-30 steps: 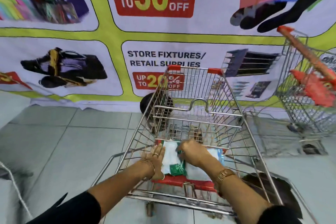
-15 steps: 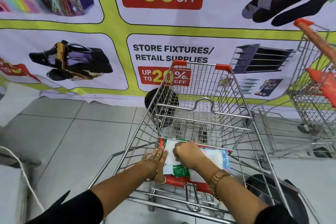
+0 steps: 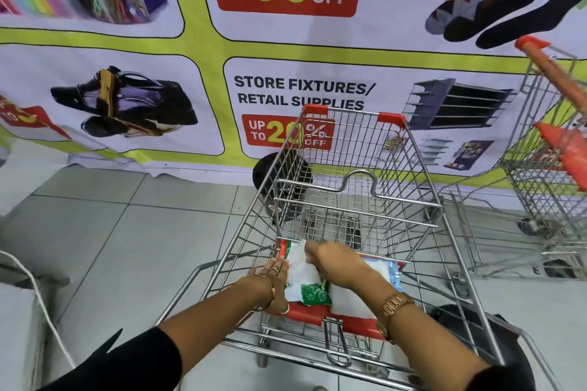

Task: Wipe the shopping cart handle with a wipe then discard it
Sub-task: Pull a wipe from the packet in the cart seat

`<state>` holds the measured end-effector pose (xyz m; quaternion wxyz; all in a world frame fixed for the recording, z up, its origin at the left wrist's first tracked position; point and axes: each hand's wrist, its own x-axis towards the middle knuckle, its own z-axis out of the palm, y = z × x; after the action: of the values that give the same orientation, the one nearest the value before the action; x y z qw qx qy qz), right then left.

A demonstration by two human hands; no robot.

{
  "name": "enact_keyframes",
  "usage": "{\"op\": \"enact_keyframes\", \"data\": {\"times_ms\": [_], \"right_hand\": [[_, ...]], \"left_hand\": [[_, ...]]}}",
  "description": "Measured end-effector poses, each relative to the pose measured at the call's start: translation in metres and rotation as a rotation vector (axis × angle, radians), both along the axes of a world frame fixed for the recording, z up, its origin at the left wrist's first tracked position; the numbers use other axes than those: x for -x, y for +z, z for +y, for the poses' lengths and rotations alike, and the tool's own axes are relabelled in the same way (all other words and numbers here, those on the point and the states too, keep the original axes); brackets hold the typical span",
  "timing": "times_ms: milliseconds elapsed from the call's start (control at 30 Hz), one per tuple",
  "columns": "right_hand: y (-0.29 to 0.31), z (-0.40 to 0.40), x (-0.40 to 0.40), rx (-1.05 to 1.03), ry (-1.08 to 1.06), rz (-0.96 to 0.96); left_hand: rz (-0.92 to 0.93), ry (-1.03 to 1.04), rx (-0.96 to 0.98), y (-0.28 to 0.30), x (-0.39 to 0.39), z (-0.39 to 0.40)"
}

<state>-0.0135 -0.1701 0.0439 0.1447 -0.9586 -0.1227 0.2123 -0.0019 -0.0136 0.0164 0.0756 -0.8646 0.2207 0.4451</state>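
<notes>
My left hand (image 3: 275,284) flat-steadies the soft white-and-green plastic wipe pack (image 3: 305,276) at nine o'clock while my right hand (image 3: 333,259) pinches its limp, light top to draw a sheet.

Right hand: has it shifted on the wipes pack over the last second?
Yes. The right hand has slid left and farther along the wipes pack, toward its far left corner, uncovering its right end.

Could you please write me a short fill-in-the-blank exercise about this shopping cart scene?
1. The pack of wipes lies on the cart's red child ____.
2. The left hand lies flat at the pack's ____ edge.
3. The right hand's wrist bears a gold ____.
4. The large sign on the banner says up to ____ percent off.

Missing words: seat; left; watch; 50
</notes>
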Motion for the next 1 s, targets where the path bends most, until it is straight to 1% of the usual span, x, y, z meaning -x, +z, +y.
{"op": "enact_keyframes", "data": {"times_ms": [133, 267, 367, 467, 533, 567, 633, 700, 733, 867, 900, 933, 1000], "right_hand": [[0.016, -0.005, 0.002, -0.124, -0.075, -0.039], [0.030, -0.014, 0.003, -0.160, -0.136, -0.053], [0.042, -0.020, 0.007, -0.187, -0.237, -0.074], [0.058, -0.022, 0.014, -0.299, -0.378, -0.091], [0.064, -0.021, 0.019, -0.370, -0.455, -0.099], [0.068, -0.020, 0.022, -0.404, -0.504, -0.104], [0.077, -0.015, 0.028, -0.517, -0.590, -0.088], [0.082, -0.012, 0.033, -0.663, -0.669, -0.048], [0.096, 0.002, 0.045, -0.708, -0.692, -0.067], [0.108, 0.016, 0.059, -0.822, -0.733, -0.042], [0.107, 0.015, 0.060, -0.856, -0.740, -0.025], [0.109, 0.018, 0.063, -0.883, -0.735, -0.013], [0.122, 0.035, 0.078, -0.887, -0.711, -0.036]], "left_hand": [[0.008, 0.036, 0.008, 0.010, 0.000, -0.001], [0.003, 0.064, 0.041, 0.025, 0.000, -0.001], [0.016, 0.107, 0.088, 0.037, -0.002, 0.003], [0.013, 0.052, 0.177, 0.053, -0.004, 0.012], [-0.036, 0.057, 0.271, 0.063, -0.005, 0.020], [-0.075, 0.104, 0.331, 0.070, -0.005, 0.024], [-0.128, 0.228, 0.492, 0.084, -0.006, 0.030], [-0.198, 0.296, 0.644, 0.098, -0.006, 0.029], [-0.270, 0.299, 0.730, 0.114, 0.000, 0.040], [-0.270, 0.454, 1.001, 0.131, 0.008, 0.042], [-0.254, 0.501, 1.043, 0.134, 0.008, 0.038], [-0.249, 0.522, 1.092, 0.135, 0.009, 0.038], [-0.243, 0.487, 1.162, 0.150, 0.019, 0.048]]}}
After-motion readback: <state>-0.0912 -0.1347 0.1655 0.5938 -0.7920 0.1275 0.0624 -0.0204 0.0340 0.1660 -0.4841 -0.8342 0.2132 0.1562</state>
